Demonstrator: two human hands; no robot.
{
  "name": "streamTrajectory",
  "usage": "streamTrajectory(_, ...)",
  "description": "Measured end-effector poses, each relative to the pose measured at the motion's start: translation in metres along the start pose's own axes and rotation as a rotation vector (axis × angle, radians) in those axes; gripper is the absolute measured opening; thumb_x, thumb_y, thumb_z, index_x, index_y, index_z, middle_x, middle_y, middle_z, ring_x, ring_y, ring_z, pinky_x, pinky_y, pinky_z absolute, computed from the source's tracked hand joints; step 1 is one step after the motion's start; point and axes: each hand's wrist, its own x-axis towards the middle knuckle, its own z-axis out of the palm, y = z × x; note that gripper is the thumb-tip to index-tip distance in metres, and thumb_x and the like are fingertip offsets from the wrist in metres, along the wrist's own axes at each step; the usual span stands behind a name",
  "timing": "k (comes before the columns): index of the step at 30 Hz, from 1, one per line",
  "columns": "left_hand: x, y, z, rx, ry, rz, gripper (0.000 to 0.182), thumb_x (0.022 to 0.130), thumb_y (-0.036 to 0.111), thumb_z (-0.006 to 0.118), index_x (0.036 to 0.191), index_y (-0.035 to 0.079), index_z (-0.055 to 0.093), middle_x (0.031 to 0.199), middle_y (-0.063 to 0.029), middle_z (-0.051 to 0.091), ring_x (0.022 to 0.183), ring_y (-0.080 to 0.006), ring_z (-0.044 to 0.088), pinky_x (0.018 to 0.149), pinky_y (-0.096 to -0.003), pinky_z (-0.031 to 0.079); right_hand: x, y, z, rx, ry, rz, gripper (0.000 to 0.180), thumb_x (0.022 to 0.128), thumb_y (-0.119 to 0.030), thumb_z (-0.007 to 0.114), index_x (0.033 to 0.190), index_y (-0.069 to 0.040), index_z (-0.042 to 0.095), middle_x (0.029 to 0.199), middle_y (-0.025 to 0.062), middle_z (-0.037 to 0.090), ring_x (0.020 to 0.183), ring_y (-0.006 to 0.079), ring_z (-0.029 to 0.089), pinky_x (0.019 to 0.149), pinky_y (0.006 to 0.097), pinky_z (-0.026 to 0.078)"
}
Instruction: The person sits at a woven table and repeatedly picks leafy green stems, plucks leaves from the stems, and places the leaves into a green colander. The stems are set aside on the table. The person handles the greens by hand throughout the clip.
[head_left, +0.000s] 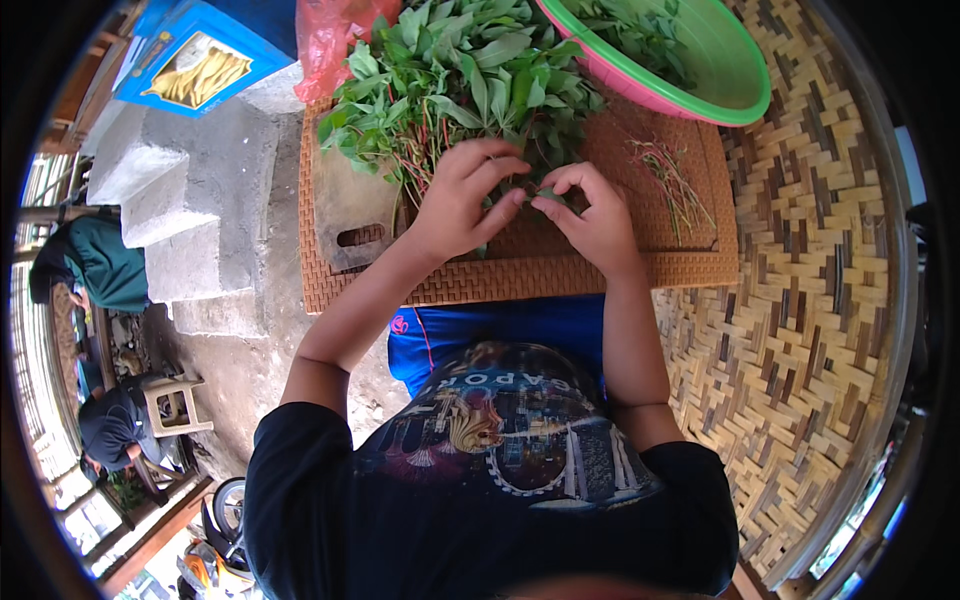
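Both my hands meet over a brown woven-rattan-style table (517, 279). Between thumb and forefinger, my right hand (596, 217) pinches a small green leaf (551, 196). Close against it is my left hand (465, 195), its fingers curled and slightly blurred; whether they grip a stem is unclear. A big heap of leafy greens (480, 67) with reddish stems lies just beyond, partly over a wooden cutting board (349, 202) with a slot handle. To the right rests a small bunch of stripped stems (675, 187). Picked leaves (645, 37) sit inside a green plastic basin (742, 82), with pink plastic under its rim.
A red plastic bag (322, 49) and a blue cardboard box (217, 64) are at the far left. Concrete steps (187, 202) rise beside the table. A woven bamboo wall (795, 337) borders the right. Two people, a plastic stool (176, 409) and a motorcycle (225, 517) appear at left.
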Motion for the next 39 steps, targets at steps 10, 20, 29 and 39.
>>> streamTrajectory(10, 0.002, -0.015, 0.042, -0.436, -0.312, -0.131, 0.017, 0.103, 0.011, 0.075, 0.117, 0.005, 0.071, 0.103, -0.0141, 0.069, 0.100, -0.0379, 0.071, 0.086, -0.0459, 0.057, -0.032, 0.007, -0.006, -0.279, 0.089, 0.007, 0.024, 0.090, 0.002, 0.084, 0.111, -0.002, 0.074, 0.107, 0.0137, 0.076, 0.099, 0.0297, 0.074, 0.087, 0.0383, 0.059)
streamTrajectory(20, -0.010, -0.011, 0.049, -0.378, -0.227, -0.204, 0.019, 0.096, 0.006, 0.078, 0.113, 0.004, 0.071, 0.100, -0.0138, 0.068, 0.091, -0.0364, 0.072, 0.080, -0.0428, 0.059, -0.034, 0.029, 0.001, -0.131, 0.044, 0.130, 0.028, 0.098, 0.000, 0.075, 0.126, -0.006, 0.075, 0.111, 0.0114, 0.078, 0.109, 0.0284, 0.072, 0.096, 0.0414, 0.057)
streamTrajectory(29, -0.016, -0.012, 0.038, -0.535, -0.046, -0.176, 0.016, 0.097, 0.004, 0.078, 0.109, 0.000, 0.068, 0.102, -0.0119, 0.067, 0.088, -0.0272, 0.070, 0.075, -0.0364, 0.055, -0.031, 0.017, 0.007, 0.309, 0.194, 0.164, 0.047, 0.107, -0.015, 0.071, 0.151, -0.001, 0.059, 0.142, 0.0163, 0.071, 0.139, 0.0262, 0.061, 0.117, 0.0417, 0.048)
streamTrajectory(39, -0.017, -0.017, 0.040, -0.590, -0.025, -0.160, 0.016, 0.097, 0.006, 0.078, 0.109, 0.001, 0.069, 0.101, -0.0128, 0.070, 0.086, -0.0257, 0.069, 0.072, -0.0339, 0.053, -0.025, -0.033, 0.007, -0.680, -0.057, -0.433, 0.027, 0.089, -0.025, 0.090, 0.115, -0.021, 0.082, 0.144, 0.0058, 0.073, 0.145, 0.0411, 0.056, 0.119, 0.0591, 0.042)
